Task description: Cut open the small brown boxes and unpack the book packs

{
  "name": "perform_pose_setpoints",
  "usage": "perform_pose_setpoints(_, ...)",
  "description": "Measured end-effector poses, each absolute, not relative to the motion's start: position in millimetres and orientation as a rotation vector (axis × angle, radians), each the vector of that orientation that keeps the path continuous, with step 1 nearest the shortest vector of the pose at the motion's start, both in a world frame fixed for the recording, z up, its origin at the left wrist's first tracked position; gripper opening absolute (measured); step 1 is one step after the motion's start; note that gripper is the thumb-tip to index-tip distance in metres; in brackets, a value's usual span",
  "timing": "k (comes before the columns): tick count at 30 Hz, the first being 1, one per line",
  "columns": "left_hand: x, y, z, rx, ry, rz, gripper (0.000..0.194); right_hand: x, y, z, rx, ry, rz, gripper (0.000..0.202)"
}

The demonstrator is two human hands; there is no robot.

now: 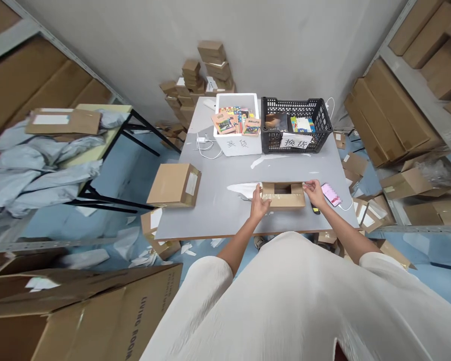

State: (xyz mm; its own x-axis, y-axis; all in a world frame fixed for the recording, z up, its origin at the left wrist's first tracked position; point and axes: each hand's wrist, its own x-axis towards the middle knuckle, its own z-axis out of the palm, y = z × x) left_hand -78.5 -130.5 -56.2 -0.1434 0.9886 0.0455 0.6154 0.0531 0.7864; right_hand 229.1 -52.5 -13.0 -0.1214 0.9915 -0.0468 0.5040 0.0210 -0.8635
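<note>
A small cardboard box [285, 200] lies near the front edge of the grey table, with a dark opening between its flaps on top. My left hand [259, 202] grips the box's left end, thumb on the near side. At the right end, the fingers of my right hand [314, 191] are closed on the box's upper corner. A white sheet or bag [244, 190] lies just left of the box. Beside my right hand are a black and yellow cutter-like tool [315, 209] and a phone [331, 194] with a lit pink screen and a cable.
A white bin [238, 145] of booklets and a black crate [296, 143] stand at the table's back. A closed carton [175, 184] sits at its left edge. Grey parcels [41, 170] cover a side table; boxes and paper scraps litter the floor.
</note>
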Motion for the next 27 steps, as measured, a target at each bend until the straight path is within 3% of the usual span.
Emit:
perform_pose_setpoints(10,-77,-138,-53,1.756,1.772,0.770,0.068,217,-10,-13,-1.628,-2.230,0.910,0.056)
perform_pose_setpoints(20,-78,-151,-13,1.809,1.893,0.720,0.042,227,1,-20,-1.651,-2.178,1.052,0.052)
perform_pose_setpoints(25,-86,-159,-9,1.952,1.685,0.461,0.033,223,-2,-31,-1.635,-2.231,1.022,0.062)
perform_pose_setpoints(27,-87,-160,-11,2.054,1.610,0.331,0.040,219,-4,-34,-1.617,-2.307,0.962,0.068)
